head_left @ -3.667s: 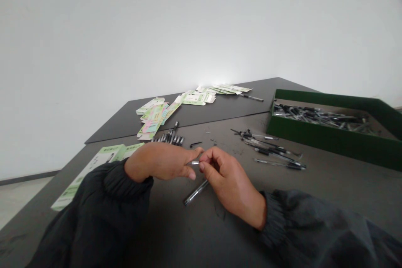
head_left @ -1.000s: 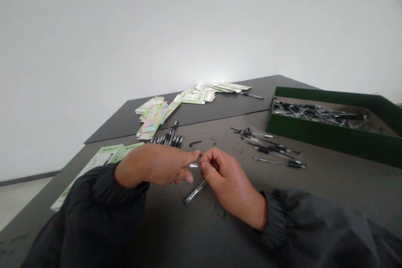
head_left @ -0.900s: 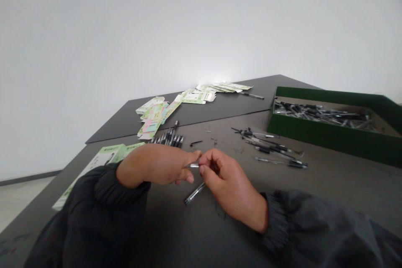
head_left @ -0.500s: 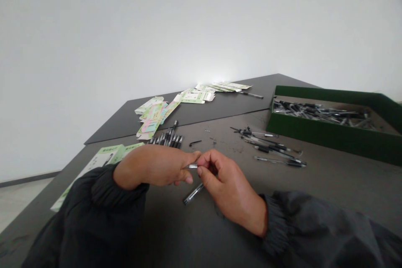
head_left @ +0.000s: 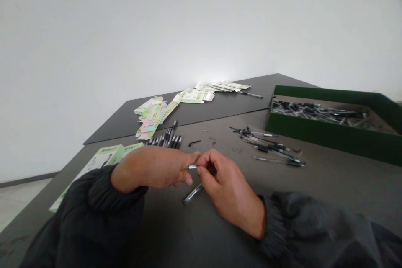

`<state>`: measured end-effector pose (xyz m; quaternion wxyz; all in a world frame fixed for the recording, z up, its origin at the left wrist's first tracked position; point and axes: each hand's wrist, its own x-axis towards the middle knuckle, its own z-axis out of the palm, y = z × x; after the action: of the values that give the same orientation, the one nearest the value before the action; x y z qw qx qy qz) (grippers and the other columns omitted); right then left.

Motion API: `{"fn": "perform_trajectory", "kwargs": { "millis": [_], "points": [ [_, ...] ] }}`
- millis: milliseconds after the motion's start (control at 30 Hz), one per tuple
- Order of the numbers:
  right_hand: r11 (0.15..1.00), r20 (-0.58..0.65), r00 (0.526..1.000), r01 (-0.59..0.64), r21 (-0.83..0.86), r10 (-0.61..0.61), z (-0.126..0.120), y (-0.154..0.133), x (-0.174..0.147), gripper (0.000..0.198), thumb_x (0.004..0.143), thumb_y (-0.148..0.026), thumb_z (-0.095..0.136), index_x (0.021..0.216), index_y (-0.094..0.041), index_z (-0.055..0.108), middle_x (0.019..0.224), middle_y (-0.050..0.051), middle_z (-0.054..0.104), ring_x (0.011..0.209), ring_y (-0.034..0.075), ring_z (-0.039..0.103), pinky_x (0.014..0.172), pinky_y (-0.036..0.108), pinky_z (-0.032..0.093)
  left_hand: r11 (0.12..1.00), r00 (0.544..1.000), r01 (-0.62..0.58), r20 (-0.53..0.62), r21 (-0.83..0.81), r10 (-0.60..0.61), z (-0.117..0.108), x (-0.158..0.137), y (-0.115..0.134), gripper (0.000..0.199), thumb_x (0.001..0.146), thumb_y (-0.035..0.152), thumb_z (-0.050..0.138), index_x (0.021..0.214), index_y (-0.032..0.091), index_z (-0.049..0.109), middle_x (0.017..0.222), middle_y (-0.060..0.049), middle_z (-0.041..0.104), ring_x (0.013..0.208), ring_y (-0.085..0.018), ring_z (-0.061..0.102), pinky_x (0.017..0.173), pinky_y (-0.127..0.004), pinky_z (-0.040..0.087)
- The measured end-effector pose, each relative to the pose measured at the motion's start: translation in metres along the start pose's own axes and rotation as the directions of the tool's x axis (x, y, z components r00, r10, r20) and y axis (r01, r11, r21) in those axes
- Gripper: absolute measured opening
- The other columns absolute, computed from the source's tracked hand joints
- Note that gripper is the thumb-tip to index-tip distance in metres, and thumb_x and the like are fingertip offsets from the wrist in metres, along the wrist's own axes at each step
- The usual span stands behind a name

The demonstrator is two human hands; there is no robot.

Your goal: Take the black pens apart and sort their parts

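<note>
Here, head view: left hand [head_left: 150, 167] and right hand [head_left: 224, 184] meet just above the dark grey counter [head_left: 329, 184], both in dark sleeves. Left-hand fingers [head_left: 187, 171] are pinched on a small silver metal pen tip [head_left: 191, 167]; the right hand's thumb and forefinger are closed on the tip's other end, so both hands grasp it between them. A clear plastic pen barrel with dark insides [head_left: 192, 194] pokes out below the right hand, slanting down toward the counter; cannot tell if the right hand also grips it or if it just lies there.

Behind the left hand, a row of black pen parts [head_left: 166, 139] lies side by side, and a single small black clip [head_left: 194, 143] sits just beside them. Flat green-and-white paper cartons [head_left: 153, 115] are scattered farther back, and a bigger pale green carton [head_left: 103, 157] lies by the left sleeve. To the right, loose black-and-clear pens [head_left: 270, 146] lie on the counter, well apart from the hands. Beyond those, a dark green shallow tray [head_left: 329, 140] holds a pile of pens.
</note>
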<state>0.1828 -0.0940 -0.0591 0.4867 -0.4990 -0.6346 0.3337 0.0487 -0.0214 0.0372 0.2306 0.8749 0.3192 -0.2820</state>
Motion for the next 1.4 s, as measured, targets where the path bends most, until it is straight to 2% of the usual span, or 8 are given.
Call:
{"fn": "perform_trajectory", "kwargs": {
  "millis": [233, 533, 833, 1000, 1133, 1400],
  "points": [
    [0.999, -0.011, 0.999, 0.031, -0.031, -0.031, 0.0000, 0.0004, 0.0001, 0.010, 0.082, -0.011, 0.049, 0.076, -0.018, 0.051, 0.070, -0.002, 0.056, 0.063, 0.011, 0.049, 0.058, 0.023, 0.034, 1.000, 1.000, -0.001, -0.016, 0.023, 0.001, -0.0003, -0.0012, 0.0018, 0.026, 0.081, 0.020, 0.046, 0.107, 0.018, 0.050, 0.071, 0.001, 0.059, 0.060, -0.016, 0.053, 0.053, -0.023, 0.036],
    [0.992, 0.007, 0.994, 0.108, -0.061, -0.107, -0.0014, 0.0000, 0.0009, 0.011, 0.080, -0.008, 0.049, 0.076, -0.018, 0.049, 0.068, -0.003, 0.054, 0.062, 0.011, 0.048, 0.058, 0.023, 0.033, 0.999, 0.997, -0.053, -0.059, 0.002, 0.053, 0.0030, 0.0011, -0.0033, 0.013, 0.076, 0.014, 0.048, 0.088, 0.019, 0.051, 0.058, 0.005, 0.047, 0.050, -0.013, 0.044, 0.045, -0.022, 0.030],
    [0.988, -0.010, 0.992, 0.126, -0.091, -0.127, -0.0004, 0.0006, 0.0018, 0.011, 0.079, -0.008, 0.048, 0.076, -0.019, 0.047, 0.068, -0.003, 0.053, 0.061, 0.011, 0.047, 0.057, 0.023, 0.032, 0.996, 0.996, -0.072, -0.059, -0.043, 0.070, 0.0026, 0.0004, -0.0022, 0.013, 0.074, 0.011, 0.048, 0.084, 0.019, 0.048, 0.059, 0.006, 0.047, 0.051, -0.012, 0.044, 0.046, -0.022, 0.030],
    [0.988, -0.013, 0.992, 0.125, -0.091, -0.127, 0.0002, 0.0018, 0.0015, 0.012, 0.078, -0.008, 0.049, 0.075, -0.019, 0.047, 0.067, -0.003, 0.052, 0.060, 0.011, 0.046, 0.056, 0.022, 0.031, 0.998, 0.998, -0.050, -0.046, -0.035, 0.048, 0.0032, -0.0003, -0.0035, 0.013, 0.077, 0.013, 0.047, 0.089, 0.019, 0.049, 0.062, 0.005, 0.050, 0.053, -0.012, 0.046, 0.048, -0.022, 0.031],
    [0.988, -0.014, 0.992, 0.123, -0.092, -0.125, -0.0002, 0.0022, 0.0016, 0.012, 0.079, -0.008, 0.048, 0.074, -0.018, 0.046, 0.066, -0.004, 0.051, 0.060, 0.010, 0.045, 0.055, 0.022, 0.031, 0.996, 0.994, -0.090, -0.065, 0.012, 0.090, 0.0041, -0.0005, -0.0046, 0.011, 0.079, 0.016, 0.047, 0.089, 0.019, 0.051, 0.063, 0.004, 0.053, 0.053, -0.013, 0.046, 0.047, -0.022, 0.032],
    [0.996, -0.016, 0.997, 0.078, -0.040, -0.079, -0.0017, 0.0026, 0.0005, 0.010, 0.081, -0.009, 0.047, 0.075, -0.018, 0.047, 0.065, -0.004, 0.049, 0.059, 0.010, 0.044, 0.055, 0.022, 0.031, 1.000, 0.999, -0.027, -0.033, 0.003, 0.027, 0.0010, -0.0013, -0.0006, 0.029, 0.081, 0.018, 0.046, 0.109, 0.016, 0.051, 0.066, 0.001, 0.058, 0.056, -0.015, 0.052, 0.050, -0.023, 0.035]
  ]
}}
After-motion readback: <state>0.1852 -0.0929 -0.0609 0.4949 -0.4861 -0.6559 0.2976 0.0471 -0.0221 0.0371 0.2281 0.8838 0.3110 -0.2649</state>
